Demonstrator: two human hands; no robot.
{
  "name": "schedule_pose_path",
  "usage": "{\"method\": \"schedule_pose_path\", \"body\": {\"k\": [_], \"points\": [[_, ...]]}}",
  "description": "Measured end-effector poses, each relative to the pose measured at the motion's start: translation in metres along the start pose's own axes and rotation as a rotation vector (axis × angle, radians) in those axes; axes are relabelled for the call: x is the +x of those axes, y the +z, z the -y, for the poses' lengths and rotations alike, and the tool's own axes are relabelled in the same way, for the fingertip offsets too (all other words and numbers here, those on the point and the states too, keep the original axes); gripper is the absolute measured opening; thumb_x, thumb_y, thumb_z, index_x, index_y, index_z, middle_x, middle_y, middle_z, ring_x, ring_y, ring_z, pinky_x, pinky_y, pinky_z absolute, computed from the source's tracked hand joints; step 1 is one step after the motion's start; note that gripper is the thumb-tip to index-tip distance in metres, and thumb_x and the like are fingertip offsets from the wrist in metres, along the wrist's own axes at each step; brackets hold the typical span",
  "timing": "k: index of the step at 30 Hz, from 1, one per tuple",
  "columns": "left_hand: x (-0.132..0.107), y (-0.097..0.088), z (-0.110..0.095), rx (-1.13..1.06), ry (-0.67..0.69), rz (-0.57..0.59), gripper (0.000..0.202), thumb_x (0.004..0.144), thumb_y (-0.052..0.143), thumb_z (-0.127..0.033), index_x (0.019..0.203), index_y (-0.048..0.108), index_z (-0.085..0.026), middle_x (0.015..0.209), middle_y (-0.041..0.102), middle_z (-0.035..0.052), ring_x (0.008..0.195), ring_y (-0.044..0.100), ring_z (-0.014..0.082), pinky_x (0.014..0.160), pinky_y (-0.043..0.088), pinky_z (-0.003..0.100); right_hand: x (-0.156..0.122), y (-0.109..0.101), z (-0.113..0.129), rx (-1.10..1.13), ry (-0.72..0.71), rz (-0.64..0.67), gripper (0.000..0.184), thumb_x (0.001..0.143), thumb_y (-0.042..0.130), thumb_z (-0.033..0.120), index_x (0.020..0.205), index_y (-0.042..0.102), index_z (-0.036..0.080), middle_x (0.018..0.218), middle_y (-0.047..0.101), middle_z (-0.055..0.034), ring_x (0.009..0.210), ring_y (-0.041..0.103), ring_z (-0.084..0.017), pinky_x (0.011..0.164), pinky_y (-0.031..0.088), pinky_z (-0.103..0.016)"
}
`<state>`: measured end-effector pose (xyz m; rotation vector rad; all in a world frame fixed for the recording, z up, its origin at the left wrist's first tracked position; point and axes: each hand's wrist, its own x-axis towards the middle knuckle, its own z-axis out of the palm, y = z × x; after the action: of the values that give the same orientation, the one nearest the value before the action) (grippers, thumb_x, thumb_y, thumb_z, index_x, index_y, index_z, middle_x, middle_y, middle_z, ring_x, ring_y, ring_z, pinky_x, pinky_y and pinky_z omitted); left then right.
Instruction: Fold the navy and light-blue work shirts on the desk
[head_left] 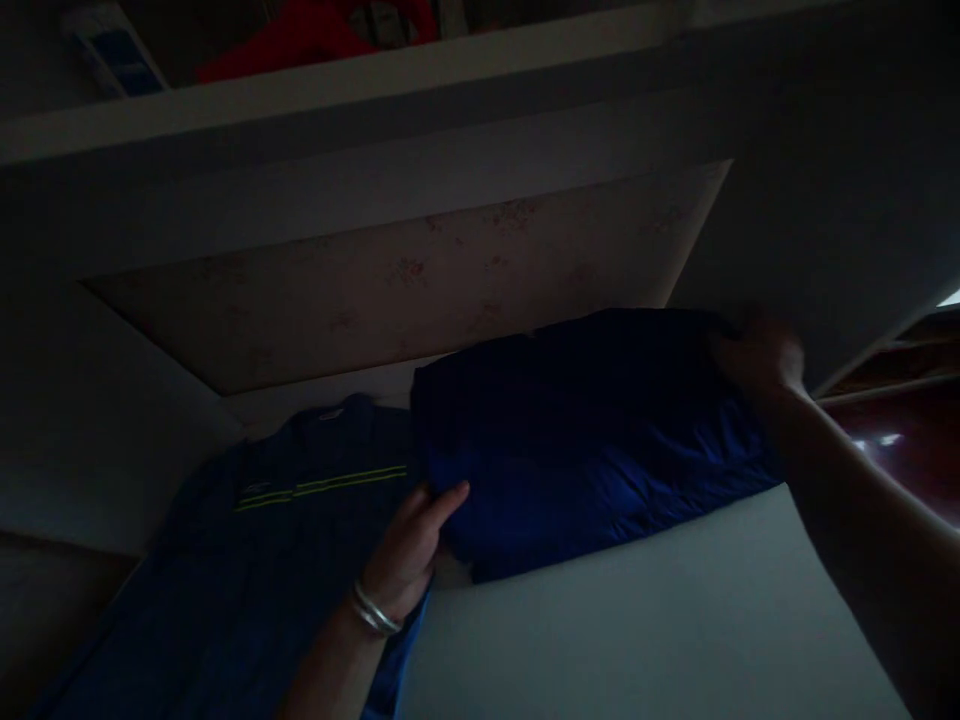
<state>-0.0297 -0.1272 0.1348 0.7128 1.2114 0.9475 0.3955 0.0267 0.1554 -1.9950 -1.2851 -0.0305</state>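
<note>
A folded, slightly shiny dark blue garment (592,440) spans the space between my two hands; its kind cannot be made out. My left hand (409,545), with a silver bangle at the wrist, grips its near left edge, thumb on top and fingers hidden beneath. At the far right end, my right hand (761,355) has its fingers closed on the same garment, partly lost in shadow. To the left lies a dark blue collared shirt (300,560) with thin yellow stripes across the chest. The folded garment is right beside it, around the shirt's right edge.
Both garments are over a pale flat surface (637,620) inside a cabinet-like space. Behind them rises a back panel with a faint flower pattern (450,270). A shelf edge (420,80) crosses above, with a red object (300,40) and a white-and-blue box (116,50) on it.
</note>
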Motion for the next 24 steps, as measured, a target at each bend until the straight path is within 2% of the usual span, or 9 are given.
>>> {"method": "schedule_pose_path", "body": {"k": [2, 4, 8, 10, 12, 14, 18, 20, 24], "points": [[0.003, 0.008, 0.034, 0.023, -0.020, 0.062, 0.064, 0.081, 0.067, -0.042, 0.138, 0.047, -0.022, 0.143, 0.052, 0.0130, 0.121, 0.058, 0.0280, 0.096, 0.052, 0.042, -0.020, -0.008, -0.002, -0.092, -0.008, -0.091, 0.060, 0.088, 0.054, 0.037, 0.142, 0.044, 0.011, 0.138, 0.046, -0.0269, 0.127, 0.041, -0.043, 0.100, 0.034, -0.061], [-0.002, -0.002, 0.071, 0.231, 0.075, 0.000, 0.063, 0.085, 0.061, -0.046, 0.140, 0.044, -0.022, 0.149, 0.045, 0.0137, 0.129, 0.052, 0.0275, 0.102, 0.048, 0.043, -0.056, -0.001, 0.001, -0.118, -0.114, -0.072, 0.055, 0.090, 0.052, 0.038, 0.140, 0.047, 0.016, 0.138, 0.048, -0.0216, 0.127, 0.042, -0.039, 0.101, 0.036, -0.058], [-0.026, -0.068, 0.136, 0.981, 0.423, -0.222, 0.056, 0.083, 0.058, -0.050, 0.131, 0.057, -0.020, 0.139, 0.055, 0.0144, 0.129, 0.049, 0.0328, 0.108, 0.039, 0.052, -0.166, 0.039, 0.016, 0.021, -0.339, 0.100, 0.041, 0.090, 0.051, 0.037, 0.127, 0.059, 0.021, 0.132, 0.057, -0.0124, 0.121, 0.051, -0.034, 0.102, 0.037, -0.056], [-0.044, -0.108, 0.154, 1.283, 0.484, -0.366, 0.057, 0.082, 0.059, -0.049, 0.131, 0.058, -0.021, 0.138, 0.056, 0.0146, 0.127, 0.050, 0.0360, 0.106, 0.038, 0.057, -0.229, 0.056, 0.032, 0.227, -0.367, 0.234, 0.032, 0.090, 0.053, 0.037, 0.116, 0.066, 0.027, 0.122, 0.064, -0.0084, 0.115, 0.055, -0.031, 0.103, 0.039, -0.052], [-0.062, -0.138, 0.160, 1.471, 0.408, -0.470, 0.058, 0.081, 0.058, -0.050, 0.131, 0.059, -0.020, 0.138, 0.056, 0.0162, 0.125, 0.052, 0.0376, 0.104, 0.040, 0.056, -0.287, 0.065, 0.055, 0.454, -0.305, 0.409, 0.023, 0.089, 0.055, 0.037, 0.105, 0.070, 0.032, 0.112, 0.068, -0.0060, 0.108, 0.060, -0.028, 0.097, 0.045, -0.046], [-0.078, -0.154, 0.157, 1.534, 0.266, -0.487, 0.051, 0.085, 0.052, -0.048, 0.125, 0.063, -0.020, 0.132, 0.060, 0.0174, 0.121, 0.056, 0.0370, 0.100, 0.043, 0.052, -0.332, 0.071, 0.081, 0.636, -0.189, 0.634, 0.020, 0.089, 0.055, 0.039, 0.099, 0.071, 0.033, 0.101, 0.070, -0.0059, 0.093, 0.064, -0.026, 0.083, 0.052, -0.041], [-0.097, -0.163, 0.139, 1.350, -0.009, -0.326, 0.039, 0.091, 0.037, -0.038, 0.105, 0.070, -0.022, 0.109, 0.072, 0.0153, 0.105, 0.066, 0.0315, 0.094, 0.048, 0.043, -0.376, 0.092, 0.129, 0.884, 0.084, 1.113, 0.033, 0.083, 0.060, 0.042, 0.113, 0.063, 0.028, 0.093, 0.069, -0.0044, 0.076, 0.064, -0.021, 0.063, 0.053, -0.035], [-0.105, -0.173, 0.129, 1.155, -0.058, -0.352, 0.039, 0.090, 0.038, -0.040, 0.111, 0.067, -0.023, 0.114, 0.072, 0.0134, 0.110, 0.065, 0.0286, 0.097, 0.048, 0.038, -0.382, 0.109, 0.146, 0.946, 0.278, 1.208, 0.051, 0.074, 0.068, 0.043, 0.121, 0.056, 0.027, 0.096, 0.068, -0.0038, 0.075, 0.064, -0.020, 0.065, 0.054, -0.034], [-0.130, -0.213, 0.108, 0.820, -0.067, -0.502, 0.050, 0.085, 0.046, -0.055, 0.122, 0.062, -0.025, 0.124, 0.068, 0.0085, 0.127, 0.054, 0.0276, 0.104, 0.044, 0.037, -0.383, 0.138, 0.170, 1.040, 0.573, 1.148, 0.083, 0.070, 0.074, 0.047, 0.142, 0.036, 0.030, 0.107, 0.066, -0.0038, 0.076, 0.067, -0.017, 0.076, 0.055, -0.035]]}}
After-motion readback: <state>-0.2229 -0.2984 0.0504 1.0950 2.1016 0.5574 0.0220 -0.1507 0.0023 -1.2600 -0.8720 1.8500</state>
